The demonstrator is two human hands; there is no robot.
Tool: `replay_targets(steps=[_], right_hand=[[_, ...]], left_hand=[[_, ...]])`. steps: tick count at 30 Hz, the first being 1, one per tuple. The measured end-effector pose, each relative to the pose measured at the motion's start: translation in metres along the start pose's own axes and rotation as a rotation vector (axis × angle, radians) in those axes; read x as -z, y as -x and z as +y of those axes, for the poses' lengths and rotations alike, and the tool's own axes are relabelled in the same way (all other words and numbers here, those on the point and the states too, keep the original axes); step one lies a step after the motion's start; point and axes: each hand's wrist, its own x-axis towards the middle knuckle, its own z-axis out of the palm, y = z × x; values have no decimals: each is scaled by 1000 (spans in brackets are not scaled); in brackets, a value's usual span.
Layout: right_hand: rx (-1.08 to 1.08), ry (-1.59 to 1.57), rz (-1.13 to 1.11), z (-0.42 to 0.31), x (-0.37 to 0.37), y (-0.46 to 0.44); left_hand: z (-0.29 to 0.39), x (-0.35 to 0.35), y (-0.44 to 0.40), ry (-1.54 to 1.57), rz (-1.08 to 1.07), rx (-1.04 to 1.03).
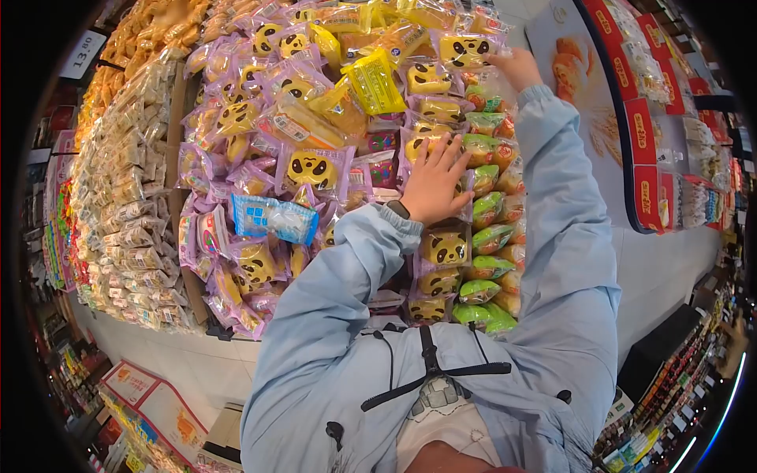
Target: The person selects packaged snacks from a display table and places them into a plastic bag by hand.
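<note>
My left hand (434, 183), a dark band on its wrist, lies with spread fingers on a column of purple-edged packets of panda-face bread. Below it in that column is another panda-face bread packet (445, 249). Farther off, my right hand (516, 69) pinches the right edge of a packet of panda-face bread (464, 52) at the column's far end; the thumb's hold is partly hidden. Beside the column runs a row of green-wrapped packets (490, 238). A yellow packet (374, 83) and a blue-and-white packet (274, 219) lie on the loose heap to the left.
Left of a divider (175, 134) are rows of pale wrapped snacks (126, 236), with a price sign (82, 54) behind. A red-trimmed display stand (643, 134) is on the right. Tiled floor (650, 256) shows between it and the bread display.
</note>
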Motion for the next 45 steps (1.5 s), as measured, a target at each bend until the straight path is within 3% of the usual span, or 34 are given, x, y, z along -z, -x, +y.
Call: replay_targets(steps=[2,4,9,12,15,18,22,26,31,33,35,37,39,42,45], right_hand=[[-92,-325,-113,16,-17,17],[-97,67,-54,58,-53,15],[-81,60,-165,37,-66,64],[-32,157,-203,40,-61,59],[-44,307,-243,17,-39,73],[-31,185,-245,19,-18,78],[45,-149,-139,2,32,116],[73,-225,100,-9,81,177],[-61,-175,274,3,116,265],[-50,-178,298,13,113,298],[-60,-195,282,23,100,328],[-85,-215,229,31,86,352],[-99,-279,187,38,68,369],[-33,-286,107,53,26,392],[29,-211,12,40,-20,413]], left_hand=[[-1,-1,-1,10,24,-1],[-2,-2,0,24,43,-2],[-9,-2,3,142,103,-48],[-19,2,10,703,292,83],[-32,15,4,423,501,210],[-35,2,0,134,391,458],[-30,-15,1,193,266,507],[-22,-7,-3,145,389,512],[-15,26,9,471,535,414],[-12,62,38,669,523,364],[12,113,78,678,532,361],[19,148,133,337,566,361],[26,171,187,265,539,416],[30,175,262,112,353,475],[39,141,315,193,281,479]])
